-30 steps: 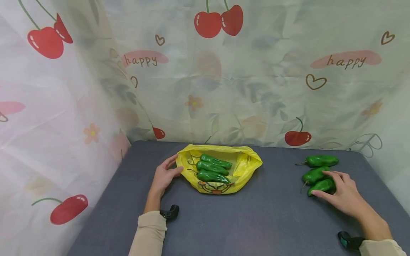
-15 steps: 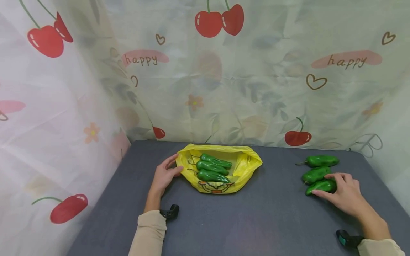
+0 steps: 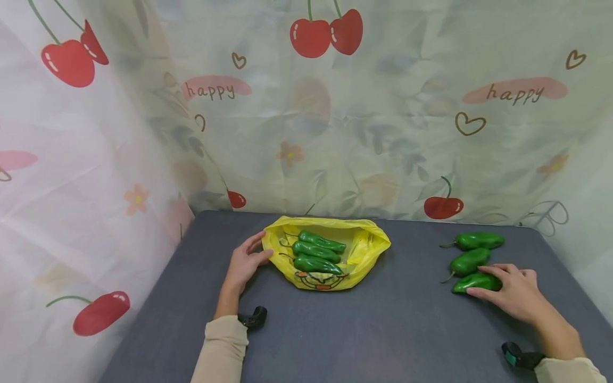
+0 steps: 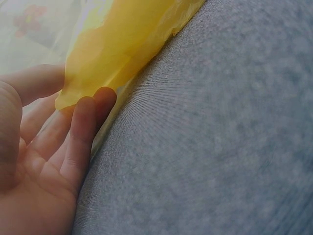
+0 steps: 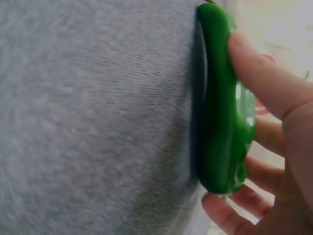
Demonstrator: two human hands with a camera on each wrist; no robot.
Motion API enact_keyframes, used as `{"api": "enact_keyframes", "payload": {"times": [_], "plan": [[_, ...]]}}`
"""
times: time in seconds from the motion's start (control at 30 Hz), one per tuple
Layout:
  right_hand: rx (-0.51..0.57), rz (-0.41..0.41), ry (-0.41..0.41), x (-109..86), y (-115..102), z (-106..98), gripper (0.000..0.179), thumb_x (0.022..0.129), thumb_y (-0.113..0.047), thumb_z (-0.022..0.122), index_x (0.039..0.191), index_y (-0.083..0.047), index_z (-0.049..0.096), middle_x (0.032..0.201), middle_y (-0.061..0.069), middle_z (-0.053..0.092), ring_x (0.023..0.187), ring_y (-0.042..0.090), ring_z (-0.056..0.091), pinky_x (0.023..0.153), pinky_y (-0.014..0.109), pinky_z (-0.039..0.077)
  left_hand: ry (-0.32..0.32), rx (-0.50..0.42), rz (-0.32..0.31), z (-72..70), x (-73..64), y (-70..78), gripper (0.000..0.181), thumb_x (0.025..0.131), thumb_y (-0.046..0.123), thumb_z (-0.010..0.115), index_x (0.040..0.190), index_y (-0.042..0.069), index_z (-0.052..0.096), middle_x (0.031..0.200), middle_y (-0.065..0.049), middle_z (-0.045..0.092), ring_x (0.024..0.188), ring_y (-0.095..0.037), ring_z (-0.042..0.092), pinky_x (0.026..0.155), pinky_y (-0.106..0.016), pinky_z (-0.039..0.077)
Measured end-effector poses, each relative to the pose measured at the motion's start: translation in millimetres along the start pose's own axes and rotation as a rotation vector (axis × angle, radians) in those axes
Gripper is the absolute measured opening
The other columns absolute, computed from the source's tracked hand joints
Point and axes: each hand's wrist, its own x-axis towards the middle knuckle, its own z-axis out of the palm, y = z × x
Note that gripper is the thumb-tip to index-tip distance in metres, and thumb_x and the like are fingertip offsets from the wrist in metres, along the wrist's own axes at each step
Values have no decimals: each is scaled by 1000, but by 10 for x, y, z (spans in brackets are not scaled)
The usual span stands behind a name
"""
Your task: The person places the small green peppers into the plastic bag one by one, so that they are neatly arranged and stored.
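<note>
My left hand (image 3: 243, 267) holds the left edge of a yellow plastic bag (image 3: 366, 268), whose mouth gapes toward me. In the left wrist view the bag's edge (image 4: 117, 46) lies between thumb and fingers. Several long green peppers show around here; three of them, including the lowest pepper (image 3: 316, 264), lie side by side inside the bag. Far to the right, my right hand (image 3: 519, 292) grips the nearest loose green pepper (image 3: 474, 283), thumb on its near side and fingers on its far side. That pepper (image 5: 217, 107) lies along the tabletop in the right wrist view.
Two more green peppers, a middle one (image 3: 470, 261) and a far one (image 3: 479, 241), lie just beyond my right hand. A dark grey table (image 3: 364, 330) carries everything. Behind it hangs a cherry-printed curtain (image 3: 345, 143), with another curtain side (image 3: 86, 202) at the left.
My right hand has shifted the nearest loose pepper slightly left and toward me, apart from its neighbour, which has turned a little. The left hand and bag stay in place.
</note>
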Motion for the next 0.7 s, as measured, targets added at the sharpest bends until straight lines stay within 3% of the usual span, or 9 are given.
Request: {"api": "enact_keyframes", "payload": {"times": [0.37,0.57,0.7], "plan": [[21,-106,-51,-8,37,-43,73,89,-41,77,143,3,54,141,39,44,124,56,45,90,59,26,3,11,-10,-21,-16,35,64,94,16,74,153,16,48,159,-14,46,96,-9,71,89,-29,61],[3,-109,-32,-23,11,-15,66,88,-29,79,144,-2,53,134,35,52,120,51,50,85,52,27,4,14,-8,-11,-37,60,64,95,16,73,153,16,48,159,-15,45,96,-9,71,92,-32,61],[29,-112,2,-33,-29,-5,59,90,-26,78,140,-3,57,128,32,57,115,49,52,88,57,32,1,25,-13,1,-47,65,64,95,16,73,153,16,48,159,-15,45,94,-8,71,93,-34,61]]}}
